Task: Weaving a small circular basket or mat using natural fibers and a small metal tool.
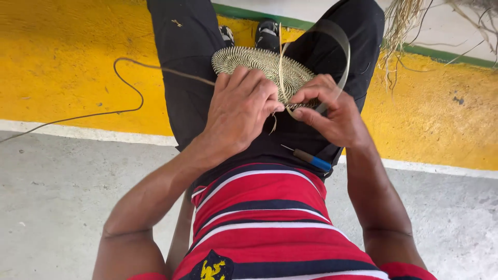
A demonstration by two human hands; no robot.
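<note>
Yellow floor (62, 57) behind; left hand (241, 106) grips woven disc (259, 62), right hand (332, 111) pinches strip (340, 46), awl (311, 158) on lap.

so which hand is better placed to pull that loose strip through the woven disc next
Probably the right hand: its fingertips already pinch at the edge of the woven disc where the flat strip loops down. The left hand lies flat over the disc, steadying it.
</note>
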